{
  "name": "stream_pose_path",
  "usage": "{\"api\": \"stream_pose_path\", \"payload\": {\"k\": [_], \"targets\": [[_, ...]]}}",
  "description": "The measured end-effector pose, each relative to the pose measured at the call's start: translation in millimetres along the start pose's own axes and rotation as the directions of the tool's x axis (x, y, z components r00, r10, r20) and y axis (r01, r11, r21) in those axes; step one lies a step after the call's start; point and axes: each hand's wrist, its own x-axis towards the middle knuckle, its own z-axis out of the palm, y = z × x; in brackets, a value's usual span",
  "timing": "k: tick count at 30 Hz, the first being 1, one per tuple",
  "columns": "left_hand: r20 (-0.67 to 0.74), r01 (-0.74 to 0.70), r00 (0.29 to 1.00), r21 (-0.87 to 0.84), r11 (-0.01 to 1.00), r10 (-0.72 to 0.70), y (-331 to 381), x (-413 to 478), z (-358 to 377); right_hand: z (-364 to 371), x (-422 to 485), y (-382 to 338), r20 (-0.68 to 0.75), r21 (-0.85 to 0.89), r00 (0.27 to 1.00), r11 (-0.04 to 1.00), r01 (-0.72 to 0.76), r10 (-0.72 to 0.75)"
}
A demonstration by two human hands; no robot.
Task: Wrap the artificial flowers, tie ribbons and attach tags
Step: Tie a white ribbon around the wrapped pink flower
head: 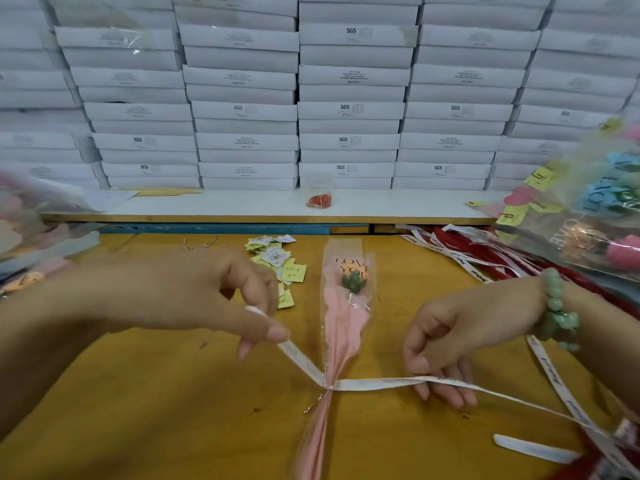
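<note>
The left hand [221, 299] pinches one end of a white printed ribbon [374, 383] between thumb and forefinger, at 10 o'clock from the knot. Paper tags [277, 261] lie heaped at 11 o'clock. The wrapped flower [346, 306] lies on the yellow table [156, 393], its sleeve reading "LOVE YOU", with the ribbon cinched round its stem. At 3 o'clock the right hand [446, 344] curls its fingers round the ribbon's other end. Stacked white boxes [349, 110] at 12 o'clock read "SGS".
</note>
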Motion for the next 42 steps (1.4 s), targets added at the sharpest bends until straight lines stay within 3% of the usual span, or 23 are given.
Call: {"api": "stream_pose_path", "payload": {"k": [5,7,10,14,16,23,29,34,37,42], "targets": [[0.114,-0.167,0.966,-0.404,0.899,0.231,10.9,-1.2,-4.5,-3.0,-4.4,-3.9,-0.003,0.028,0.998,0.997,0.066,-0.066],[0.1,-0.224,0.939,-0.548,0.806,0.329,9.8,4.8,1.8,-4.8,-7.9,-3.9,-0.026,0.042,0.997,0.997,0.068,-0.066],[0.033,-0.188,0.922,-0.832,0.522,0.385,7.5,13.7,14.2,-8.2,-15.1,-3.8,-0.046,0.081,0.997,0.994,0.071,-0.067],[0.019,-0.061,0.873,-0.987,0.147,0.488,4.1,18.6,16.0,-11.5,-22.1,-3.8,0.005,0.162,0.991,0.978,0.131,-0.133],[0.004,-0.038,0.866,-0.997,0.073,0.5,3.7,18.7,16.6,-12.5,-25.3,-4.4,0.074,0.201,0.972,0.958,0.203,-0.222],[-0.004,-0.134,0.884,-0.961,0.243,0.468,9.2,16.1,32.6,-10.7,-30.0,-14.3,0.184,0.305,0.851,0.852,0.426,-0.492],[0.028,-0.159,0.912,-0.896,0.415,0.409,16.3,13.8,59.9,-1.9,-24.3,-25.7,0.175,0.366,0.803,0.795,0.485,-0.57],[0.112,-0.077,0.956,-0.799,0.597,0.273,17.8,14.2,77.9,8.7,-17.0,-35.5,0.108,0.436,0.771,0.727,0.53,-0.627],[0.087,-0.108,0.959,-0.766,0.634,0.269,16.6,16.4,79.8,13.8,-14.5,-39.1,0.063,0.403,0.78,0.731,0.551,-0.623],[-0.094,-0.301,0.929,-0.754,0.584,0.357,22.6,17.4,61.6,15.1,-14.1,-38.5,-0.016,0.302,0.855,0.813,0.498,-0.518]]}}
